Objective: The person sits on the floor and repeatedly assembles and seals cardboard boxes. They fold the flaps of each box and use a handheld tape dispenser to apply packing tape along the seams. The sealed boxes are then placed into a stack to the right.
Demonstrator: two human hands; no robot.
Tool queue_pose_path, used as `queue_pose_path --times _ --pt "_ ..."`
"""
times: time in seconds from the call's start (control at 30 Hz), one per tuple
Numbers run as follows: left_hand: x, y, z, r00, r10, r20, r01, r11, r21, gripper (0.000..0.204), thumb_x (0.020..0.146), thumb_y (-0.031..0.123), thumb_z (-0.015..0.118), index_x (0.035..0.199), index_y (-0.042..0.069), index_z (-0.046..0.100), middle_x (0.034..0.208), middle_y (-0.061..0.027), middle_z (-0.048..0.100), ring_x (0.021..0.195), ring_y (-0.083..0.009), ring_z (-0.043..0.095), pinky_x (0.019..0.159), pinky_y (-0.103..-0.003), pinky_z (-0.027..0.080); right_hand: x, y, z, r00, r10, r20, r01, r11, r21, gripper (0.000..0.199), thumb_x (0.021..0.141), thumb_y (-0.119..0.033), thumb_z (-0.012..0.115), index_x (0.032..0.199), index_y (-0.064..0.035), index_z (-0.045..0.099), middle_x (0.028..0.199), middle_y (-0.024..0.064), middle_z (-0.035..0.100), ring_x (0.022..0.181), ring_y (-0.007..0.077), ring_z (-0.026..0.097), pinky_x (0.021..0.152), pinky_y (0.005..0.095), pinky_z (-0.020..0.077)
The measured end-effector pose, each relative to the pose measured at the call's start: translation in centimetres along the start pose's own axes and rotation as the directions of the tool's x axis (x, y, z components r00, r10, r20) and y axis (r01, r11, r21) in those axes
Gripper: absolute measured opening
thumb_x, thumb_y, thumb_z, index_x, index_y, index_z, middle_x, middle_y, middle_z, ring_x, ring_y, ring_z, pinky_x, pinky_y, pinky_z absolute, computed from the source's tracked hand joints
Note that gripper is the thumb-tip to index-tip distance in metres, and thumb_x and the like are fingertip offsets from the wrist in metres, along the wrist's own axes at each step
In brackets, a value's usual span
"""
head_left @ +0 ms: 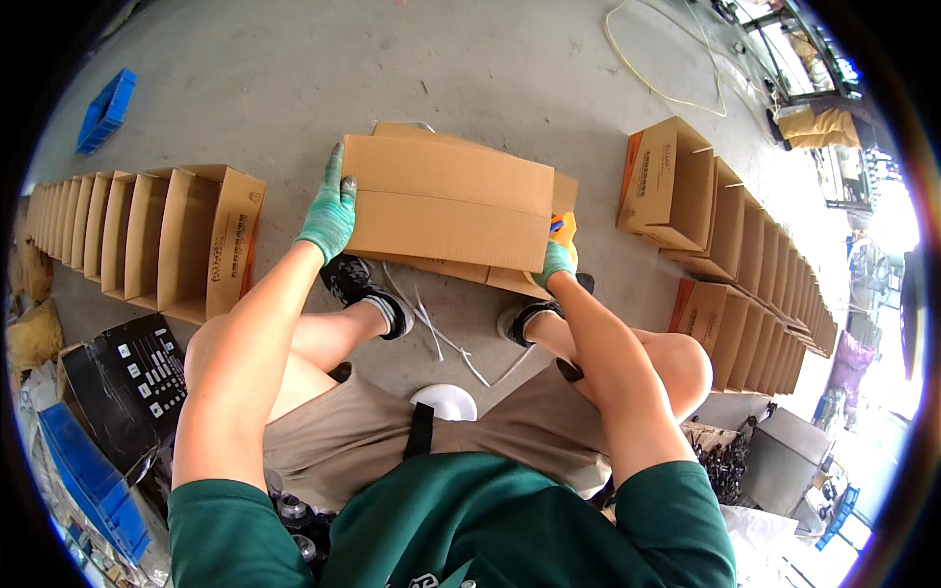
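- Holding the cardboard carton (451,201) over the middle of the floor (470,59), just ahead of the black shoes (358,282), and covering most of the other cardboard (566,191) beneath.
- Gripping the carton's left edge with the green-gloved left hand (331,218).
- Closing the green-gloved right hand (559,260) around a yellow-and-blue tool (565,229) beside the carton's right edge, hiding some fingers from view.
- Straddling white straps (461,352) strewn on the floor between the shoes.
- Sitting between a row of open cartons (147,230) toward the floor's left edge and two rows of open cartons (657,181) toward its right edge.
- Facing a blue crate (108,110) near the floor's far left corner and a pale hose (639,78) near its far right.
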State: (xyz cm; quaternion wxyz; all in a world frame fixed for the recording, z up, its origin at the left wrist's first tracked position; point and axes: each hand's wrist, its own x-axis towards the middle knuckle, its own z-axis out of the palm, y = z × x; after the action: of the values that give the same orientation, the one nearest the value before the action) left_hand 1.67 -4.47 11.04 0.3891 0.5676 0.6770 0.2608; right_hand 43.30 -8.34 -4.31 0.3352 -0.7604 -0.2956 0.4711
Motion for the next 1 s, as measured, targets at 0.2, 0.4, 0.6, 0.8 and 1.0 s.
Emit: queue_pose_path --times 0.2,0.4,0.6,0.8,1.0 --pt "0.2 -1.8 0.7 0.994 0.095 -0.048 -0.096 0.995 -0.020 0.060 0.107 0.018 0.040 0.161 0.021 0.013 0.160 -0.0207 0.031 0.143 -0.0360 0.038 0.118 -0.041 0.031 -1.1 -15.6 -7.3 0.917 -0.392 0.068 0.393 0.920 0.004 0.034 0.085 -0.008 0.051 0.115 -0.0059 0.068 0.098 0.0057 0.067 0.085 0.0186 0.061 0.084 0.0296 0.0520" --pt "0.2 -0.9 0.8 0.991 0.115 -0.068 -0.112 0.992 0.053 0.059 0.106 0.017 0.041 0.160 0.018 0.016 0.160 -0.0213 0.029 0.144 -0.0370 0.035 0.118 -0.041 0.032 -9.3 -29.3 -5.6 0.747 -0.574 0.334 0.480 0.814 0.326 0.036 0.090 -0.020 0.056 0.117 0.0004 0.069 0.104 0.0089 0.069 0.092 0.0156 0.063 0.088 0.0299 0.0521" --pt "0.0 -0.2 0.7 0.993 0.106 -0.059 -0.101 0.992 0.075 0.059 0.105 0.016 0.042 0.160 0.017 0.018 0.157 -0.0235 0.033 0.143 -0.0387 0.037 0.117 -0.042 0.033 -11.0 -28.7 -1.5 0.629 -0.373 0.682 0.595 0.795 -0.114 0.043 0.092 -0.034 0.068 0.114 0.0017 0.069 0.100 0.0113 0.071 0.091 0.0160 0.064 0.087 0.0333 0.0528" --pt "-0.4 0.2 0.1 0.996 0.050 -0.073 -0.036 0.984 0.177 0.062 0.103 0.016 0.047 0.159 0.017 0.020 0.154 -0.0251 0.035 0.138 -0.0412 0.041 0.115 -0.044 0.036 -10.1 -27.1 -1.1 0.574 -0.286 0.767 0.632 0.751 -0.193 0.049 0.087 -0.040 0.074 0.112 0.0012 0.068 0.092 0.0069 0.068 0.085 0.0131 0.062 0.081 0.0308 0.0519" --pt "-1.1 6.3 -1.7 0.970 0.196 -0.142 -0.118 0.894 0.432 0.040 0.101 0.027 0.052 0.138 0.011 0.049 0.134 -0.0240 0.056 0.119 -0.0427 0.056 0.101 -0.047 0.047 -8.4 -26.9 -3.3 0.563 -0.103 0.820 0.518 0.818 -0.252 0.054 0.084 -0.051 0.075 0.098 0.0002 0.068 0.079 -0.0007 0.059 0.072 0.0081 0.053 0.064 0.0273 0.0467"
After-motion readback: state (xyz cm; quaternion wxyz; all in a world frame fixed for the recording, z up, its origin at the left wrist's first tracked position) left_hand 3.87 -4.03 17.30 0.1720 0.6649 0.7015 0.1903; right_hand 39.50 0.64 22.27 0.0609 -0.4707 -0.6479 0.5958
